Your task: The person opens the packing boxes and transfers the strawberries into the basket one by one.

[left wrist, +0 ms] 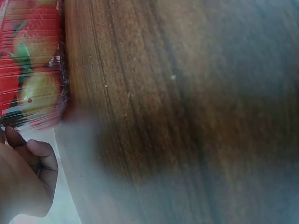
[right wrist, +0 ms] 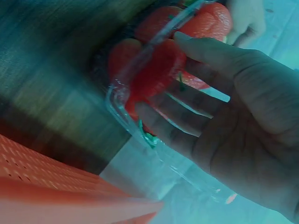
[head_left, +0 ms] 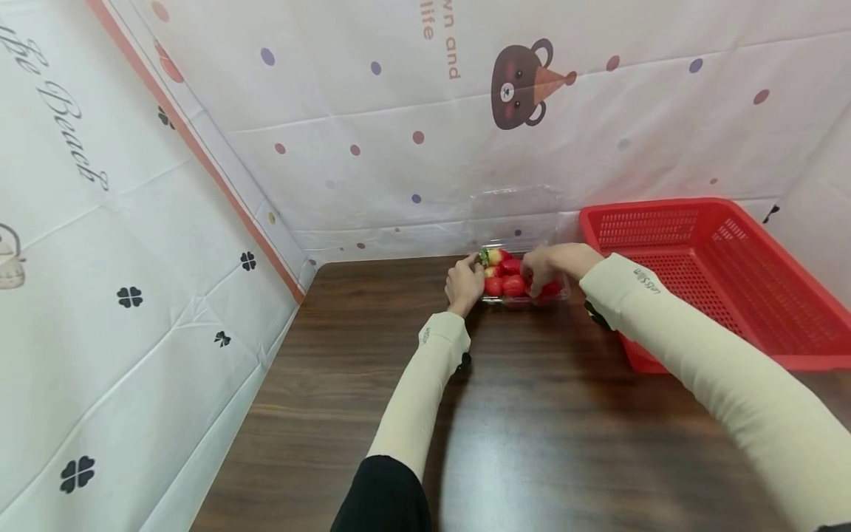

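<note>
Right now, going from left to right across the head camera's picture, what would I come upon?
A salmon-coloured stripe on the wall sheet, the left hand, a leafy-topped strawberry, the right hand, then the red basket.

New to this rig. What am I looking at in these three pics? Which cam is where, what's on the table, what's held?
No robot here: a person works with two bare hands. The wide picture comes from a camera worn on the head; the other two come from one on each wrist. On the wooden table, a clear plastic box with its lid up holds strawberries. A red plastic basket stands to its right. The right hand has its fingers around one strawberry. The left hand is at the box's left side; whether it grips is unclear.
</note>
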Available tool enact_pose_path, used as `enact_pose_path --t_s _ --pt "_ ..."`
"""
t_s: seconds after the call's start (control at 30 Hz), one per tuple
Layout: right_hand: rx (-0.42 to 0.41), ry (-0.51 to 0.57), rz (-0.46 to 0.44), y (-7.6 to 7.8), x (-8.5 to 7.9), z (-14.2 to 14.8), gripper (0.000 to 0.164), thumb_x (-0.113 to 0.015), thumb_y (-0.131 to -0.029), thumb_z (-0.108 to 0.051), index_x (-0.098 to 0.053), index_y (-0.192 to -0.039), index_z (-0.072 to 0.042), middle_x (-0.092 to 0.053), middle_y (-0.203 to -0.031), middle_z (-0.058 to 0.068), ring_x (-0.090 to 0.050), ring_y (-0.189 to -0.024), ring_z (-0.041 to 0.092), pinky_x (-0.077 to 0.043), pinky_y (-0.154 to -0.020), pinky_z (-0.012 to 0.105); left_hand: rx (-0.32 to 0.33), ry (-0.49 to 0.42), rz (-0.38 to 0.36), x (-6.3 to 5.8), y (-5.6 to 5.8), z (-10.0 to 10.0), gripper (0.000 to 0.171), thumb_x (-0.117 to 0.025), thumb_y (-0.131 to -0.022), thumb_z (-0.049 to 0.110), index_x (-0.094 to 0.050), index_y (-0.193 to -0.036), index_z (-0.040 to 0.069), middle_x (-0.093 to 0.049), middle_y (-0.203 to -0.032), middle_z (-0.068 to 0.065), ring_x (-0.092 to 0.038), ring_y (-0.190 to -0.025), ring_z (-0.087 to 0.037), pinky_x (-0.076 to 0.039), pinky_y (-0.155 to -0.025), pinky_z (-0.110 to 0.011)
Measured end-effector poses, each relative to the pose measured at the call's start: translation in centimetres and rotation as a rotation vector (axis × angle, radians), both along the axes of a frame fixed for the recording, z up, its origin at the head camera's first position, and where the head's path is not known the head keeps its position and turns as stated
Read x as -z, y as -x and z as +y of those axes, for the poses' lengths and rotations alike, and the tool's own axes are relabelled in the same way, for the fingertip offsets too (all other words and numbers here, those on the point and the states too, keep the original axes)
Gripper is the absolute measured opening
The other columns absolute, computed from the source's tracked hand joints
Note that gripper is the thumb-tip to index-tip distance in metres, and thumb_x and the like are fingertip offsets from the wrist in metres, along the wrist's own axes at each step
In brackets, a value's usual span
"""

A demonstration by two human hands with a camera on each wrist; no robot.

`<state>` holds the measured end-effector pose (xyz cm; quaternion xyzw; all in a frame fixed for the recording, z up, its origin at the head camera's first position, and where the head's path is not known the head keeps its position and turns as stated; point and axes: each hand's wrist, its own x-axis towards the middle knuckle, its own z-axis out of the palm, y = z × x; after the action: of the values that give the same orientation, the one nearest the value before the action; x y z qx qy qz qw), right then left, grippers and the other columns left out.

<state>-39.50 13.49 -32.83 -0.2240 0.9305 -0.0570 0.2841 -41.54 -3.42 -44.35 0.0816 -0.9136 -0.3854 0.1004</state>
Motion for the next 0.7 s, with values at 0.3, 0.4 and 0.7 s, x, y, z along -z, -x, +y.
enact_pose_path --t_s 0.3,0.4,0.7 --pt "0.008 0.021 0.004 0.0 0.7 0.6 0.045 -0.079 -0.087 -0.014 -0.062 -0.126 0.001 -0.062 -0.118 0.018 -0.055 -0.109 0.032 -0.053 -0.099 0.048 -0.001 -0.01 0.012 -0.1 0.1 0.0 0.036 -0.054 -0.102 0.027 -0.068 -0.136 0.029 -0.072 -0.13 -0.01 -0.071 -0.108 -0.035 -0.055 -0.087 -0.051" --pt "-0.001 0.039 0.008 0.0 0.5 0.8 0.041 -0.078 -0.087 -0.012 -0.064 -0.124 0.0 -0.063 -0.116 0.017 -0.056 -0.106 0.03 -0.056 -0.095 0.044 0.002 -0.011 0.013 -0.3 0.1 0.1 0.036 -0.054 -0.102 0.027 -0.068 -0.136 0.028 -0.071 -0.131 -0.01 -0.071 -0.108 -0.035 -0.055 -0.087 -0.051" --pt "-0.014 0.079 0.07 0.0 -1.0 1.4 0.048 -0.076 -0.083 0.0 -0.062 -0.129 0.002 -0.065 -0.123 0.023 -0.063 -0.107 0.033 -0.059 -0.09 0.045 0.006 -0.013 -0.018 -0.3 0.1 0.0 0.038 -0.053 -0.102 0.028 -0.066 -0.138 0.03 -0.07 -0.133 -0.011 -0.07 -0.11 -0.035 -0.054 -0.09 -0.051"
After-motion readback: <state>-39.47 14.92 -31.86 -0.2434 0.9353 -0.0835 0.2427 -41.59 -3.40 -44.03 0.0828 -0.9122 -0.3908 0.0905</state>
